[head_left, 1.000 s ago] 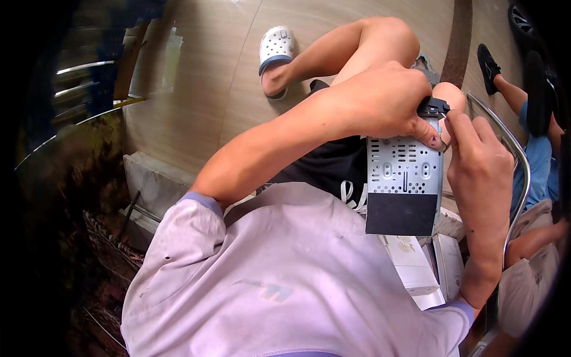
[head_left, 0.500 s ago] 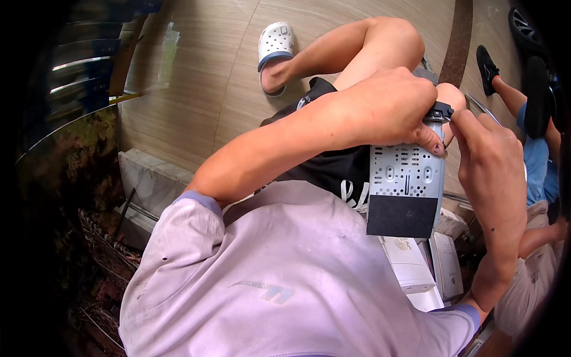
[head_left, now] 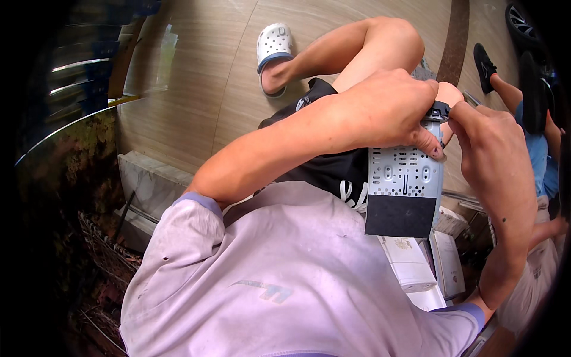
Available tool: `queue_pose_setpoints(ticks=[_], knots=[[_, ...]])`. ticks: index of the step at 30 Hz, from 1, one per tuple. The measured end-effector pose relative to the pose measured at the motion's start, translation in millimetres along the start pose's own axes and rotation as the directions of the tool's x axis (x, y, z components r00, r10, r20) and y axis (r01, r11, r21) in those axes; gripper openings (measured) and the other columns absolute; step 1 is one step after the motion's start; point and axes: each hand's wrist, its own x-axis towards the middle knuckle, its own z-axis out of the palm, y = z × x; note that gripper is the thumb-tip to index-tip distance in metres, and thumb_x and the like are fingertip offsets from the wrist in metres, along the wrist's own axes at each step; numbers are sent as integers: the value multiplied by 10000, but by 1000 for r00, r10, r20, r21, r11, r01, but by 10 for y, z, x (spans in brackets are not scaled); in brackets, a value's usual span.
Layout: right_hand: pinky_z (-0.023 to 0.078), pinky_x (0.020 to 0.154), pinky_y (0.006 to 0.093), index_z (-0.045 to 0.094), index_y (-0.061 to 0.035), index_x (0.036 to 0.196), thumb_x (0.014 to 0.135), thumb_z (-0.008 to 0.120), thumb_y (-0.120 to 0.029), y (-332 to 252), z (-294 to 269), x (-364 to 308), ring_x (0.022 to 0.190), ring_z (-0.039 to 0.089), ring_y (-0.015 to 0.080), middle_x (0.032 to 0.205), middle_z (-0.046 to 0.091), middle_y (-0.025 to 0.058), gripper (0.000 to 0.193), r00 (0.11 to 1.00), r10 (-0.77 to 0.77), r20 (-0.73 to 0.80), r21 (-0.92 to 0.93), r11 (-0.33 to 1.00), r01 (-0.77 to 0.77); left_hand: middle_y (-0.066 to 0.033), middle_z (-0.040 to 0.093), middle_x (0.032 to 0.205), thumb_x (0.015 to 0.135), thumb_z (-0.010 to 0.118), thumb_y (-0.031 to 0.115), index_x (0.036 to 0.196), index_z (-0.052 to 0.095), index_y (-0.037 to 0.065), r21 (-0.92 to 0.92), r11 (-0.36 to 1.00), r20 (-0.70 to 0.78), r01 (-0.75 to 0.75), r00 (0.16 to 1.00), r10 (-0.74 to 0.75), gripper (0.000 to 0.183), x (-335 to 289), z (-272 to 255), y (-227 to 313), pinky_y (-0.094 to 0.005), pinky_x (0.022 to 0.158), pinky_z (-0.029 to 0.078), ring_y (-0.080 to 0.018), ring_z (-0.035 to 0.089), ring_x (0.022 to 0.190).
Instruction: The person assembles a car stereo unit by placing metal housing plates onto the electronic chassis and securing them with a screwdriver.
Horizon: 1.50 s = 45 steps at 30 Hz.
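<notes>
Hands at work on a perforated metal chassis (head_left: pixel 404 178), a grey box with a black panel across its lower end, which I hold upright over my lap, well above the wood-look floor (head_left: pixel 196 77). My left hand (head_left: pixel 380 110) is curled over the top corner of the box, fingers bent tight, thumb pressed flat against the slotted face. My right hand (head_left: pixel 493 154) comes in from the other side, fingers pinched down on a small black part (head_left: pixel 440 110) at the top edge (I cannot tell from here whether it is a clip, a plug or a bracket). Both hands are closed, neither flat nor loose.

Risk, as I judge it, sits at that top edge. I am gripping only the upper end, so a hard tug on the black part could twist the box out of my left hand and drop it onto the stacked white boxes (head_left: pixel 410 268) just below, or onto my knee. The stamped metal looks sharp-edged, and a slip of the thumb could scrape it. Forcing the part sideways might bend or snap it. A second person's leg and dark shoe (head_left: pixel 485 62) lie near on my right, close enough to be struck if anything flies loose.
</notes>
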Motion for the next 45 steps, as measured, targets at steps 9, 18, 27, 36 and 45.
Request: queue_pose_setpoints(ticks=[9,18,27,36,45], knots=[[510,680,497,584,-14,875,876,610,-19,-130,-10,-93,788,667,403,828,670,192,26,997,66,-33,63,996,-63,-275,725,963,673,871,567,1394,536,-78,-10,1000,-39,-24,999,23,1024,-58,-30,7,-458,829,550,-411,712,966],[461,596,400,666,3,1008,940,704,-76,-323,-90,-483,639,604,318,813,635,149,111,950,242,-199,256,948,-188,-251,722,856,642,934,484,1210,594,-66,-76,994,-205,-84,977,67,861,-132,21,-24,-466,744,552,-425,719,862],[357,534,218,696,23,1160,754,935,-368,-553,856,-899,601,462,47,841,681,31,613,755,655,40,918,274,-286,-228,721,1204,598,973,433,1423,553,-5,-172,984,-191,42,979,-75,1024,-322,41,-113,-395,972,549,-346,709,1123],[371,557,185,702,47,1011,833,864,-162,-782,672,-715,656,493,3,770,657,-18,319,876,425,226,948,109,-298,-157,661,1366,555,1018,328,1398,582,-31,-56,968,-543,-246,821,177,1014,-357,258,-363,-382,1097,469,-288,601,1315],[414,663,182,703,94,1073,915,736,-136,-907,666,-697,717,547,31,882,696,38,281,727,635,262,956,-272,-107,-209,497,1509,853,870,333,1606,265,-31,-838,498,-372,-224,902,-221,1032,-734,596,-609,-402,1189,353,-277,472,1419]])
